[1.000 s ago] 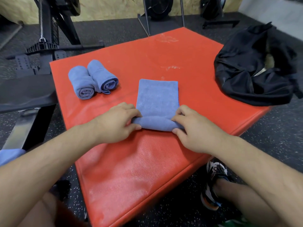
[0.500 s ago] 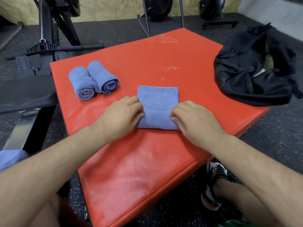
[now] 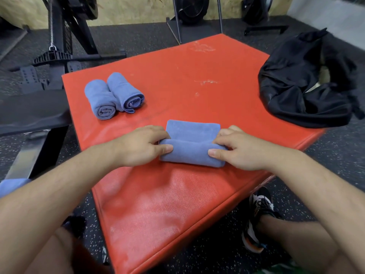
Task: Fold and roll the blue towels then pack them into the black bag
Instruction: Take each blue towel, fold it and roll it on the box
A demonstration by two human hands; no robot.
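A blue towel (image 3: 191, 153) lies mid-way on the red mat (image 3: 177, 204), mostly rolled into a thick roll, with a short flat flap left beyond it. My left hand (image 3: 142, 147) grips the roll's left end and my right hand (image 3: 237, 151) grips its right end. Two finished blue towel rolls (image 3: 112, 95) lie side by side at the mat's far left. The black bag (image 3: 302, 84) slumps at the mat's right edge, its mouth partly open.
Black gym equipment frames (image 3: 65, 36) stand beyond the mat on the left and at the back. A dark bench pad (image 3: 31, 111) borders the mat's left side. More blue cloth (image 3: 11, 185) shows at the left edge. My shoe (image 3: 258, 214) rests on the speckled floor.
Both hands have rolled the towel away from me. The flat part has shrunk from a long strip to a short flap, and the roll has grown thicker.
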